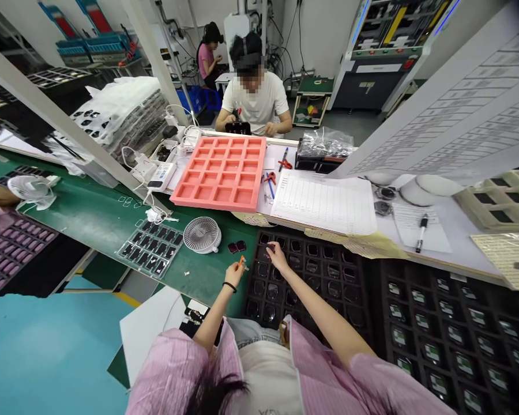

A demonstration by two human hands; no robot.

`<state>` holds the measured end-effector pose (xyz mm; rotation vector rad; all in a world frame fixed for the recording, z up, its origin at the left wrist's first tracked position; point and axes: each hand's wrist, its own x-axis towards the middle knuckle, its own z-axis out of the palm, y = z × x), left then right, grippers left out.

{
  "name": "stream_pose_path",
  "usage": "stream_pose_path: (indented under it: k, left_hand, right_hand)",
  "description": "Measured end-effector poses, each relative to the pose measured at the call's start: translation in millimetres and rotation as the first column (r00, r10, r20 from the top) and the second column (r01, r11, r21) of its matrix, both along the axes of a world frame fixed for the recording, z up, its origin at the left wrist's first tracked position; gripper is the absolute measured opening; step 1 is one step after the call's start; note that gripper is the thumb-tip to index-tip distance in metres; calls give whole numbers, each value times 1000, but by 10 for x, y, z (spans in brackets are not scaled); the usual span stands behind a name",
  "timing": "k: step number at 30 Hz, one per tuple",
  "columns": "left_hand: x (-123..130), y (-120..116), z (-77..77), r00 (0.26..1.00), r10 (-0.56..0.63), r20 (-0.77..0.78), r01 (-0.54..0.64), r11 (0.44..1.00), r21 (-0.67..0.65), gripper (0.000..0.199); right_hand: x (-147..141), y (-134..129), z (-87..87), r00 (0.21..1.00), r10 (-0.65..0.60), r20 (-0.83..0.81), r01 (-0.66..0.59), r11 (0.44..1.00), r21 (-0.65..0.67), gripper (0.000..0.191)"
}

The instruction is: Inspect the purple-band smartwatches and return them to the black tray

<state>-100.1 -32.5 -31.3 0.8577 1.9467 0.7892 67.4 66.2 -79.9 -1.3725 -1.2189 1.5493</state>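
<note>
My left hand (234,274), with a black band at the wrist, is closed around a small orange-tipped tool (242,260) whose exact kind I cannot make out. Over the upper left of a black compartment tray (281,280), my right hand (278,259) pinches at one of the cells; what lies between its fingertips is dark and too small to name. Glossy dark rounded-square parts (273,291) sit in the tray's cells. Two dark reddish glossy pieces (237,246) lie on the green bench just above my left hand.
A round white fan (202,234) and a clear tray of dark parts (152,249) stand to the left. Beyond are a pink grid tray (219,173) and a printed sheet (324,200). Another black tray (454,334) is at right. A co-worker (254,98) sits opposite.
</note>
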Motion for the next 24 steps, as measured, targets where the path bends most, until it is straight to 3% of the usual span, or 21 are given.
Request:
stream_pose_path:
  k: [3,8,12,14,19,24]
  left_hand:
    - [-112,-114,-144,992,4,-128,-14,997,-76,40]
    - [-188,-190,-280,971,-1,-239,-33,990,-140,39]
    - [-210,-151,-326,965,-14,-260,-28,987,-155,37]
    - [-208,-122,-336,964,-17,-264,-26,987,-160,36]
    - [-194,-95,-310,969,12,-248,-51,987,-150,28]
    - [-51,-154,-183,993,10,-119,-18,998,-62,27]
  right_hand:
    - [-113,35,-117,982,92,167,-105,992,74,17]
    - [-50,-150,-130,905,164,393,-260,944,205,9]
    - [104,-363,-134,829,206,519,-362,906,219,3]
    - [128,-432,-146,807,231,543,-394,896,204,10]
    - [94,-456,-102,839,285,463,-407,894,187,22]
    - [87,-469,7,940,308,146,-329,932,150,29]
